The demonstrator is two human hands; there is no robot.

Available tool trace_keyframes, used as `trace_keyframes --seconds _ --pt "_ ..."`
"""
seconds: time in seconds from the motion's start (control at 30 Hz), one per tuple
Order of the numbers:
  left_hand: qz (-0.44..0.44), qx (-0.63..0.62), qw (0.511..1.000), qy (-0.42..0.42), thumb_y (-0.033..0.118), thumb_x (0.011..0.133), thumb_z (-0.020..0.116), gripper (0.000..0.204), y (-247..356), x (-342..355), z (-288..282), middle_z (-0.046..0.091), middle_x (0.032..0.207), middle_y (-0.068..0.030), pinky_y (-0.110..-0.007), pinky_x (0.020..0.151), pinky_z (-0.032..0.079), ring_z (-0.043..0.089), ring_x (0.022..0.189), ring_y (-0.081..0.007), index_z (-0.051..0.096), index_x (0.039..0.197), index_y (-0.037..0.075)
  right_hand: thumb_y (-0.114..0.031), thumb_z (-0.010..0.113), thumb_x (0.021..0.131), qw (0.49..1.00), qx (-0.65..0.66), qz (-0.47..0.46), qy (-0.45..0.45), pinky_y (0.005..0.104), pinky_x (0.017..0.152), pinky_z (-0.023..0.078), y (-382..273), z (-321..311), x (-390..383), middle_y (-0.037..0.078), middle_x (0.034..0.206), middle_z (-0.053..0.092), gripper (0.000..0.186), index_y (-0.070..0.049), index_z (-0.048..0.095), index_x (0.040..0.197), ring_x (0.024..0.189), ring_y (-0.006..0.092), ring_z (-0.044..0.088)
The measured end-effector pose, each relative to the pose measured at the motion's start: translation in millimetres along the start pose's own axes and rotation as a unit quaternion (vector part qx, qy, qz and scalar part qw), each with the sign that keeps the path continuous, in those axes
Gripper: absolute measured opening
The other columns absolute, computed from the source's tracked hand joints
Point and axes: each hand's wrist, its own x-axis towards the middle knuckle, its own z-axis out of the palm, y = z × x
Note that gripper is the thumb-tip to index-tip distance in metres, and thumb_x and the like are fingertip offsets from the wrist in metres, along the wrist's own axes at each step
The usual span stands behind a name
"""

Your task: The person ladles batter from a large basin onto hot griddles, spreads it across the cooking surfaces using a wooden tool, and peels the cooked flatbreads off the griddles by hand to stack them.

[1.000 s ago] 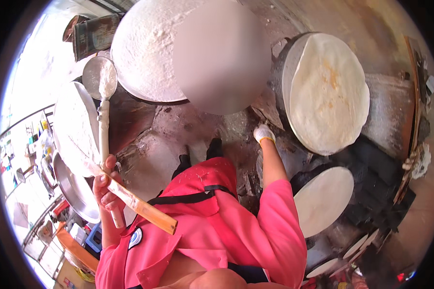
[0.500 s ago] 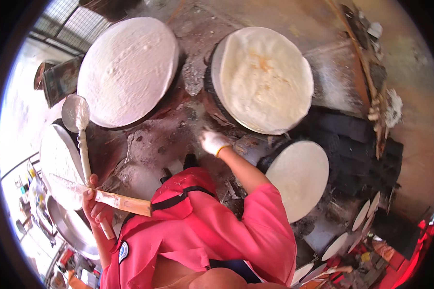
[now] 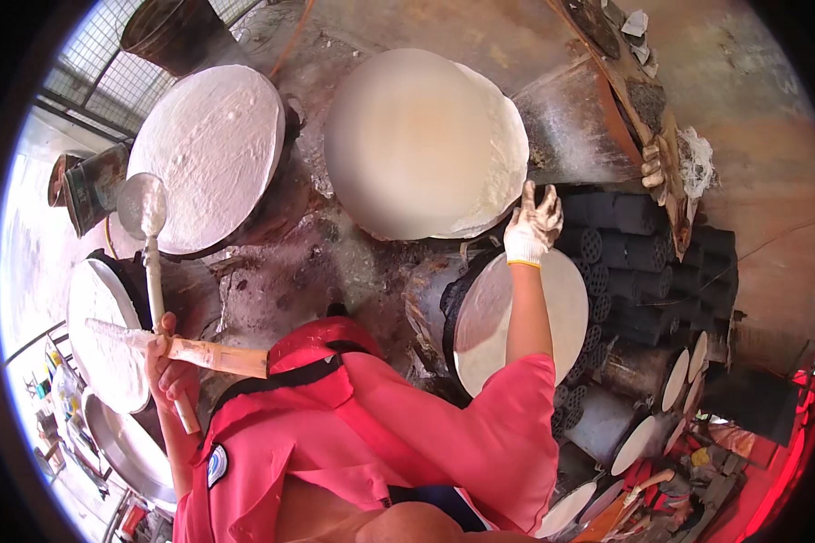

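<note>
My bare left hand (image 3: pixel 172 371) is closed around two tools at once. One is a long-handled ladle (image 3: pixel 151 222) coated in pale batter, its bowl pointing away from me. Crossing it is a flat wooden scraper (image 3: pixel 219 356) with a batter-smeared blade. My right hand (image 3: pixel 534 228) wears a soiled white glove, its fingers spread at the near right rim of a large round flatbread (image 3: pixel 480 172) on a griddle. I cannot tell whether the fingertips touch it. Much of that flatbread is blurred. Below my right forearm lies a smaller pale round griddle (image 3: pixel 489 326).
At the far left stands a batter-covered round griddle (image 3: pixel 210 158), with another griddle (image 3: pixel 104 335) and a metal basin (image 3: pixel 127 443) nearer. Black coal briquettes (image 3: pixel 643 262) are stacked at right. Firewood (image 3: pixel 638 118) and metal buckets (image 3: pixel 177 36) lie farther off.
My gloved right hand has moved from between the griddles to the right, to the flatbread's near edge, and its fingers have spread. My left hand still holds both tools. The view has shifted.
</note>
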Motion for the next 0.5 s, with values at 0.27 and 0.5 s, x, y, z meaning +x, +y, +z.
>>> trace_keyframes --seconds 0.27,0.5 --pt "-0.004 -0.015 0.999 0.035 0.009 0.104 0.04 0.021 -9.5 1.8 3.9 0.032 0.052 0.0031 -0.024 0.031 0.034 0.032 0.034 -0.0067 0.038 0.124 0.004 -0.012 0.066 0.086 0.981 0.084 -0.146 0.101 0.0503 0.113 0.036 1.2 15.0 -8.4 0.014 0.148 0.046 0.053 -0.028 0.059 0.135 0.134 0.0373 0.046" --pt "-0.002 -0.01 0.998 0.055 0.011 0.104 0.04 0.023 2.4 -7.1 -6.9 0.031 0.053 0.0039 -0.025 0.03 0.032 0.031 0.035 -0.0073 0.043 0.126 0.006 -0.029 0.047 0.102 0.945 0.308 0.074 -0.083 0.0374 0.12 0.03 22.2 79.4 84.4 0.016 0.159 0.036 0.057 -0.009 0.036 0.155 0.146 0.0332 0.035"
